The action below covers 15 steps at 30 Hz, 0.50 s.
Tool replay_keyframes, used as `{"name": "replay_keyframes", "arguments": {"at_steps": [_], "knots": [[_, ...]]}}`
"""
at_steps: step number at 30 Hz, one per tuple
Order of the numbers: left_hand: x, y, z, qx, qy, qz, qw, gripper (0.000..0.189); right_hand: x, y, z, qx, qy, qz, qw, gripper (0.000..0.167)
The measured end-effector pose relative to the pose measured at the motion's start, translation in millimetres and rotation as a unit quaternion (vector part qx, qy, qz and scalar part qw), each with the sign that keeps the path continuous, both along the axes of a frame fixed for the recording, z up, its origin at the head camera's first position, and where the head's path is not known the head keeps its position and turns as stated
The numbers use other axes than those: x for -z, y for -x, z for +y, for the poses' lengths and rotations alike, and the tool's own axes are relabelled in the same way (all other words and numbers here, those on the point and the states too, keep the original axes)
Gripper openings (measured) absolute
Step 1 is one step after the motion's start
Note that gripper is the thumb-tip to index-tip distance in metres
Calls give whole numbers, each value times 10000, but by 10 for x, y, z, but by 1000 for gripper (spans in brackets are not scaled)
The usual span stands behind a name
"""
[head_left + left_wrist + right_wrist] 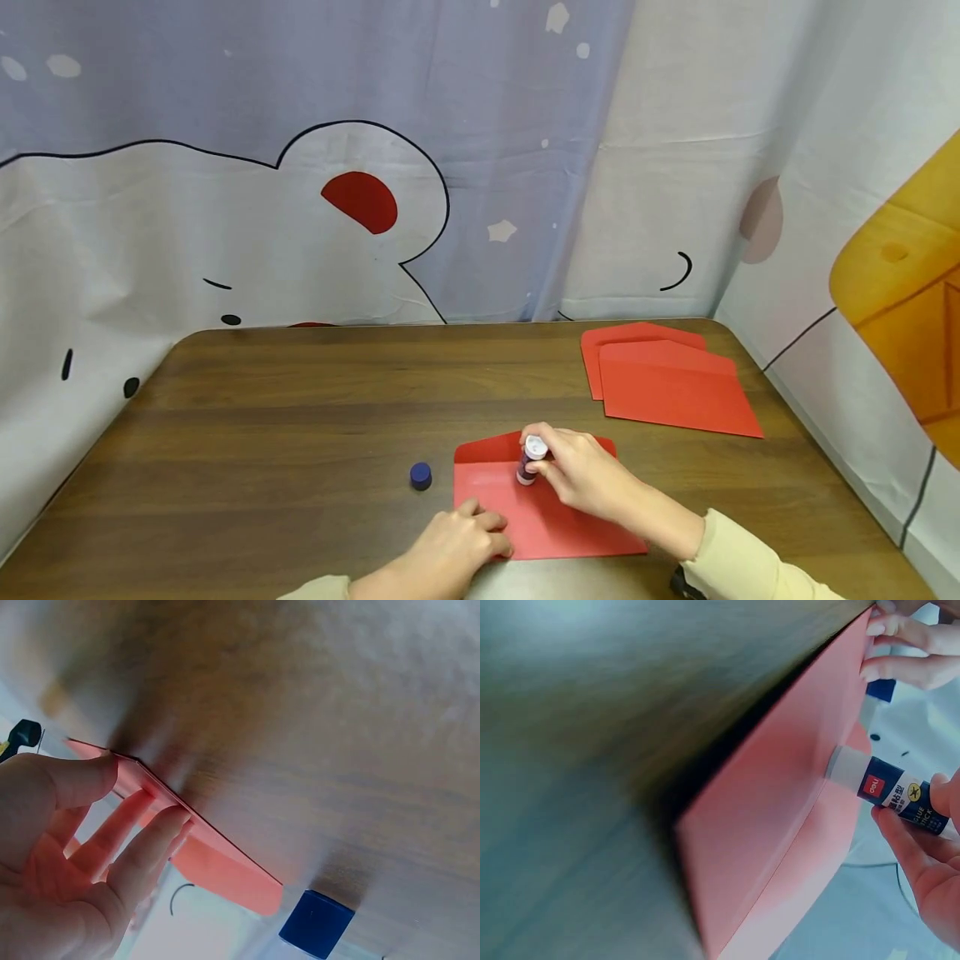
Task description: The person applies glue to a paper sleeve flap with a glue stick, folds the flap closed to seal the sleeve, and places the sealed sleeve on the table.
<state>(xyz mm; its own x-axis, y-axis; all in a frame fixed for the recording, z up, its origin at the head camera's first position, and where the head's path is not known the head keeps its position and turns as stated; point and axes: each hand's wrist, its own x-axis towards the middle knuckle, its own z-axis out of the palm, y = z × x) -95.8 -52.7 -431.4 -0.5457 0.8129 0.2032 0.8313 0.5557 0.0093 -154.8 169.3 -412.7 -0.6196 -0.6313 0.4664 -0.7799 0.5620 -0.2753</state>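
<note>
A red envelope [551,521] lies on the table with its flap [487,450] folded out toward the far side. My right hand [585,471] grips a glue stick [892,789], white and dark blue with a small red label. The stick's white end meets the envelope close to the flap fold in the right wrist view. My left hand [457,542] rests on the envelope's near left corner, its fingertips [176,814] on the paper and its thumb at the edge. Left of the envelope stands the dark blue glue stick cap [421,476].
Two more red envelopes [675,383] lie overlapping at the back right of the wooden table [300,433]. A printed curtain [510,167] hangs behind the table and along its sides. Something small and black [684,583] sits by the right sleeve.
</note>
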Motion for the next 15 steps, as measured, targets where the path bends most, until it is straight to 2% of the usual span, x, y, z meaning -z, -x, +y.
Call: {"name": "replay_keyframes", "arguments": {"at_steps": [10,15], "knots": [[-12,11,5,-25,66,-272,9996,20,22,-53,401,489,8,466,9977,39],[6,8,-2,29,-72,-9,10000,20,15,-79,571,670,-29,668,9955,40]]}}
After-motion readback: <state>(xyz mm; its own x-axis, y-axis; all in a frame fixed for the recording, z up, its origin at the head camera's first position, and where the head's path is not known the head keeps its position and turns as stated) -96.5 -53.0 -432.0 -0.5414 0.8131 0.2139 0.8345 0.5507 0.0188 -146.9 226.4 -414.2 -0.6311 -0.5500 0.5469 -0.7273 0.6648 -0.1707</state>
